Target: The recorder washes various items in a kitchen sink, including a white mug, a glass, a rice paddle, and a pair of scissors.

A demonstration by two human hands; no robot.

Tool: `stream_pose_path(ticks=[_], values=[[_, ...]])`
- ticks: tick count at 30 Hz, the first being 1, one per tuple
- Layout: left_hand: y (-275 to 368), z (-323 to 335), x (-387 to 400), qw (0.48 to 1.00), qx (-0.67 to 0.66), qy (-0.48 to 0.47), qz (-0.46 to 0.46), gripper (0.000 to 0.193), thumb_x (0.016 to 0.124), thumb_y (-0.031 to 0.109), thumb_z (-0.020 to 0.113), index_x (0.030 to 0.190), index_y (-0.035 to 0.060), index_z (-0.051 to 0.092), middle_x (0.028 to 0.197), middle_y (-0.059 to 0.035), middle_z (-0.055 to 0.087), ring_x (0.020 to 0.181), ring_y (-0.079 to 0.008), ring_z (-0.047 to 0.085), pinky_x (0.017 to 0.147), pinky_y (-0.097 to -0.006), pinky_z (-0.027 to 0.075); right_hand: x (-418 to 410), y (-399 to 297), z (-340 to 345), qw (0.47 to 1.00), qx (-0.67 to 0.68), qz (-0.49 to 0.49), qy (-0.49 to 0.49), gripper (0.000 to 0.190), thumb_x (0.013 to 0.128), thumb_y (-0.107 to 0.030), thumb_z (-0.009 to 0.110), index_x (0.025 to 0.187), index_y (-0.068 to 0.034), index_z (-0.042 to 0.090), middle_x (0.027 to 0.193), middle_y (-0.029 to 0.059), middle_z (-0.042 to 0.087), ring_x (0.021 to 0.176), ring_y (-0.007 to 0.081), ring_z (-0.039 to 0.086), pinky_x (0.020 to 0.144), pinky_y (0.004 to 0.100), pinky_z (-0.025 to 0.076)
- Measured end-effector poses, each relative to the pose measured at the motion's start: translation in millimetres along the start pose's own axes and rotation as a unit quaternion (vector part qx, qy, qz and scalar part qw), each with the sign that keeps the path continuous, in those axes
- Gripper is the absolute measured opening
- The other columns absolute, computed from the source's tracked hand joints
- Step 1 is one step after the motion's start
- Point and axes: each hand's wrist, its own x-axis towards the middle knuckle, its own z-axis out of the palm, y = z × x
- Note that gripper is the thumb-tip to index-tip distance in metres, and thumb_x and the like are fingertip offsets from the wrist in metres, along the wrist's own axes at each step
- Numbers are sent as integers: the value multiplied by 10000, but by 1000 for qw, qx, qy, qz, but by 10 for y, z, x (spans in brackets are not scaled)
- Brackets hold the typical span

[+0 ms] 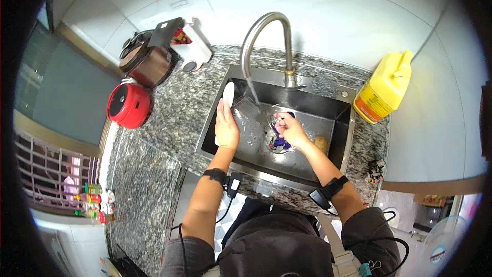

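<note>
My left hand (226, 129) is at the left side of a dark metal sink (334, 138), its fingers along a white dish (228, 93) tilted nearly edge-on. Most of the dish is hidden behind the hand. My right hand (289, 130) is over a clear bowl (268, 147) that holds a purple and grey cloth (282, 143). Its fingertips are at the cloth; whether they pinch it is unclear. From the curved faucet (246, 59) a stream of water (252, 91) falls beside a clear container (245, 107). A yellowish-brown rounded thing (321, 144) lies at the sink's right.
A yellow jug (382, 88) stands right of the sink, with a crumpled cloth (376, 171) nearer me. A grey scouring pad (324, 86) lies on the back ledge. At the left are a red rice cooker (130, 105), a brown cooker (150, 63) and a white holder (194, 48).
</note>
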Motion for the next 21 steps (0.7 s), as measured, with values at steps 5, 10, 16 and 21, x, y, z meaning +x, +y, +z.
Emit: stream_pose_path(ticks=[5, 10, 16, 21], values=[[-345, -227, -131, 990, 117, -72, 35, 430, 808, 103, 382, 1230, 105, 299, 1258, -142, 310, 911, -304, 491, 732, -383, 423, -157, -93, 24, 958, 239, 133, -80, 351, 755, -7, 527, 1084, -67, 419, 803, 63, 505, 599, 118, 486, 574, 287, 476], [-373, -211, -279, 988, 20, -105, -113, 563, 735, 48, 415, 1253, 222, 282, 1224, -198, 323, 822, -318, 526, 664, -385, 459, -245, 421, -115, 979, -130, 153, 30, 200, 741, -46, 518, 940, -52, 496, 669, 56, 508, 585, 186, 518, 587, 313, 448], [-482, -604, -496, 988, 117, -51, -85, 641, 695, 35, 442, 1254, 300, 271, 1211, -171, 337, 741, -299, 543, 603, -382, 481, -403, 572, -210, 843, -510, -103, 133, 242, 659, -7, 496, 882, -92, 535, 785, 144, 565, 757, 319, 541, 643, 387, 419], [-843, -1038, -686, 950, -85, -67, -292, 771, 681, -27, 431, 1307, 221, 55, 1188, -222, 339, 818, -351, 540, 642, -410, 464, -592, 405, 23, 791, -557, -181, 174, 271, 650, 39, 461, 878, -73, 554, 814, 136, 546, 793, 322, 515, 688, 380, 398]])
